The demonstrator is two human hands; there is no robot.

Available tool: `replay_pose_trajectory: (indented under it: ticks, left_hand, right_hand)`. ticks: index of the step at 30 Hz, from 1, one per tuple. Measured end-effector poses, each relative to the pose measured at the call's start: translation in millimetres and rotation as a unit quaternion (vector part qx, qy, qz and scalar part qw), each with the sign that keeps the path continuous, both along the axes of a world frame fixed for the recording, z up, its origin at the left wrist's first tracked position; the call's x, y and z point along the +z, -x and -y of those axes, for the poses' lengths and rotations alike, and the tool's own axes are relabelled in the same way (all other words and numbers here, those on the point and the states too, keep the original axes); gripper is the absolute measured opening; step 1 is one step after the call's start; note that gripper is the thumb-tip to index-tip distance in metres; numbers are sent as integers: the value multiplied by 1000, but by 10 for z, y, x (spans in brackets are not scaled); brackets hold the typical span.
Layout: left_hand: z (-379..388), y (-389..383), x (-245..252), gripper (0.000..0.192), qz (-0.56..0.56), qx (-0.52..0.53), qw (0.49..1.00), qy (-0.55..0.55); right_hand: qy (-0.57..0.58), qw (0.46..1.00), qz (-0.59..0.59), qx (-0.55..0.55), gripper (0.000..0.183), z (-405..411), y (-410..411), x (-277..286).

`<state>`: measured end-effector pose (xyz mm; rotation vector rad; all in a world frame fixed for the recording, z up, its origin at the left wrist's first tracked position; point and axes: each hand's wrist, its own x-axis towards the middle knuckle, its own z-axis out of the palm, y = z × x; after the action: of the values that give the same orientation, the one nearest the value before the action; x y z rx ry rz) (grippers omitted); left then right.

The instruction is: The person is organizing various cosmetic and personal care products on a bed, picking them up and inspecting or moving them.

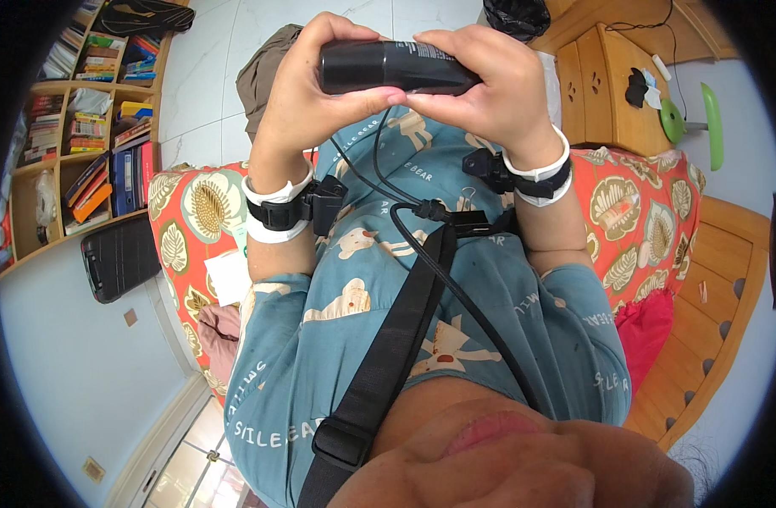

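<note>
A black bottle with a smooth cylindrical end [353,66] lies sideways between my two hands at the top of the view. My left hand [324,82] holds its smooth end, with the thumb along the lower side. Around the other end, which bears small white writing and narrows, my right hand [489,82] is closed. The two thumb tips nearly meet below the bottle's middle. Both wrists wear white bands under black straps with small black devices, the left one [329,204] and the right one [483,166]. Black cables hang below the bottle over blue printed clothing.
A red leaf-patterned bedspread [213,206] spreads on both sides, with white paper [228,278] on it. Wooden bookshelves [61,162] stand at left, above a black case [121,257]. A wooden cabinet [585,89] and a black bin bag [518,19] are at upper right.
</note>
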<state>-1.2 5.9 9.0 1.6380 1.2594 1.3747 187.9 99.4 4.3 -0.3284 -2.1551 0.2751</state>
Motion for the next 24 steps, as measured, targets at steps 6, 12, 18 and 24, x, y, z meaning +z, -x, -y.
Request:
replay_pose_trajectory:
  ticks: [6, 12, 18, 24]
  left_hand:
    - [-50, -55, -8, 50, 154, -11, 988, -13]
    - [-154, -112, -219, 39, 189, -31, 980, 60]
    - [-133, 102, -389, 38, 198, 6, 979, 41]
    - [211, 514, -193, 43, 201, 124, 972, 13]
  right_hand:
    - [562, 788, -20, 250, 34, -33, 37, -148]
    - [714, 557, -2, 425, 37, -121, 106, -395]
    - [661, 653, 142, 342, 46, -129, 152, -449]
    - [657, 697, 153, 244, 41, -635, -220, -890]
